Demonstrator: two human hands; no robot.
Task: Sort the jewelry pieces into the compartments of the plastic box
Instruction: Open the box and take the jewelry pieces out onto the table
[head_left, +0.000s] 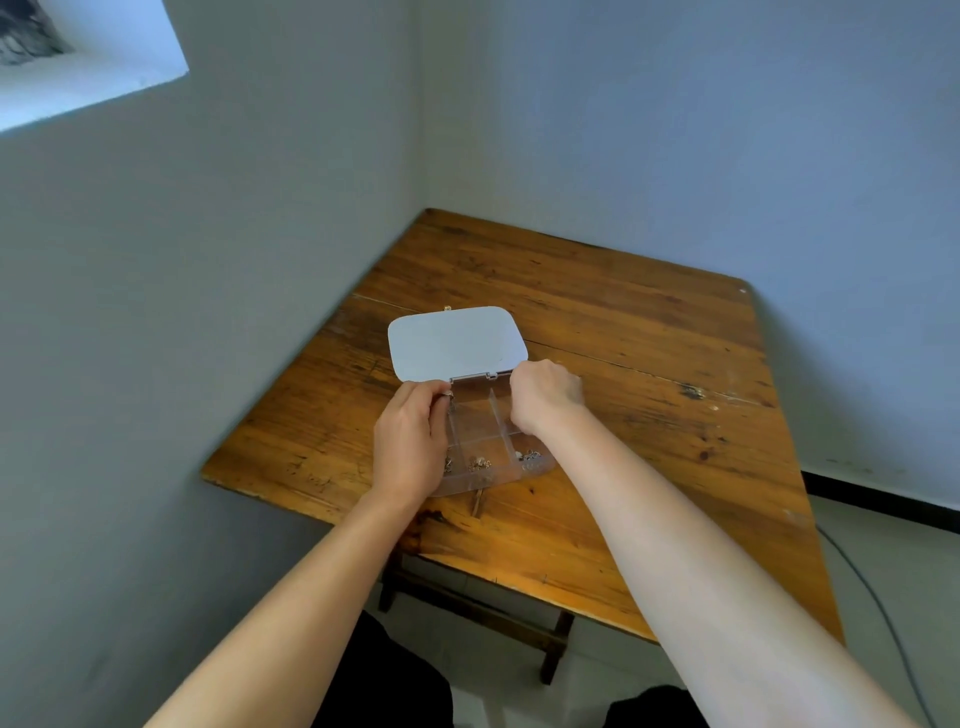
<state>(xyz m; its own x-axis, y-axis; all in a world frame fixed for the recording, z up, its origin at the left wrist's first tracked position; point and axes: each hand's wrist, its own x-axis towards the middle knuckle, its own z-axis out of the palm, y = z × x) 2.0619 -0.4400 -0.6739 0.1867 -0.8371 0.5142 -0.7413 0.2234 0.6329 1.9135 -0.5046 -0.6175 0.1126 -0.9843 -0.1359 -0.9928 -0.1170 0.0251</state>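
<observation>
Left hand (410, 441) fingertips pinch a small gold jewelry piece (449, 397) over the clear plastic box (493, 441); empty far compartments lie at three o'clock. Right hand (543, 397) curled, grip hidden.

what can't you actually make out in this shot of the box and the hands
Head view:
- Jewelry pieces in the box's near compartments: too small to identify.
- Left hand covers the plastic box's left compartments.
- Right hand: fingers curled away, so any held piece is hidden.
</observation>
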